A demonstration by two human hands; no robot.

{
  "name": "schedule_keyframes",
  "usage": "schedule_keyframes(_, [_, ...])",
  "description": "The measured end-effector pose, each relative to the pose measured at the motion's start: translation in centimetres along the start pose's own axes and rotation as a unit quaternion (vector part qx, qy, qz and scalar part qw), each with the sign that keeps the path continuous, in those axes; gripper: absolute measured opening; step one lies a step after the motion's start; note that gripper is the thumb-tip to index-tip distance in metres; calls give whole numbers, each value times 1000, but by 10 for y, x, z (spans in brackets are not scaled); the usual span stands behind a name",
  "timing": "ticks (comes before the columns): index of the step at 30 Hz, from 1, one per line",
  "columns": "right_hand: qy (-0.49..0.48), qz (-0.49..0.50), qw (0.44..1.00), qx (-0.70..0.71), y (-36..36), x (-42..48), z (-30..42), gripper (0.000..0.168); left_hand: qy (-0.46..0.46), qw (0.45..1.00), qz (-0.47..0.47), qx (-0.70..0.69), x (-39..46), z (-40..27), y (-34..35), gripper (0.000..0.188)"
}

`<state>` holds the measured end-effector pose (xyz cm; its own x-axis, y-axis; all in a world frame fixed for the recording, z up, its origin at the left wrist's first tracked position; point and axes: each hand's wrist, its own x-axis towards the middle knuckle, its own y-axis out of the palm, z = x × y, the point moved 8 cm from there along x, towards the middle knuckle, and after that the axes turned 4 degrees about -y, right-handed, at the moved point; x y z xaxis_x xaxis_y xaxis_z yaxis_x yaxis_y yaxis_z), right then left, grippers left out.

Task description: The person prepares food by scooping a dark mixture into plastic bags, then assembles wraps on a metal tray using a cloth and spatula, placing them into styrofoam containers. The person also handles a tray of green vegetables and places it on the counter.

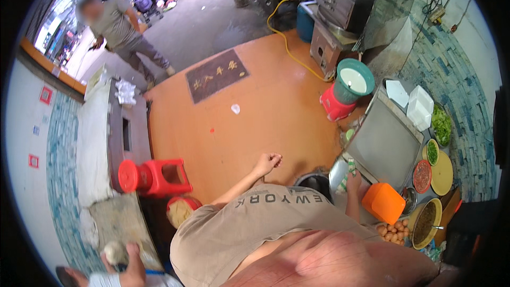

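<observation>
My left hand [271, 162] is held out in front of my body above the orange floor, its fingers curled together with nothing visible in them. On the right, my right hand [353, 181] grips a green-and-white patterned cloth [351, 166], part of which hangs below the fingers. Just left of that hand is a shiny metal surface [337, 171], and a dark round container [316, 183] stands beside it, partly hidden by my shirt. A flat grey griddle plate [384, 143] lies beyond the hand. An orange plastic container [383, 202] is close to its right.
Bowls of chopped greens [432, 152], minced meat [422, 176] and brown sauce [425, 223] line the right, near eggs [393, 232]. A blender-like bucket [354, 79] stands ahead. Red stools [159, 177] are left. A co-worker's hands [133, 265] hold dough [115, 252]; another person [119, 28] stands outside.
</observation>
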<state>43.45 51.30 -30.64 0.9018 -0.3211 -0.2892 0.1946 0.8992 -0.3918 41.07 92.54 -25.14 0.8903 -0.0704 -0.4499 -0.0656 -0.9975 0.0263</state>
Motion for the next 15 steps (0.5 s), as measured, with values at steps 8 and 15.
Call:
schedule_keyframes(8, [-492,118,848,-161,211,-104,307,38,-282,749,428,-421,51,-119,26,46])
schedule_keyframes(15, [-418,52,906,-27,204,-33,317,34,-271,757,384,-453,126,-142,49,25])
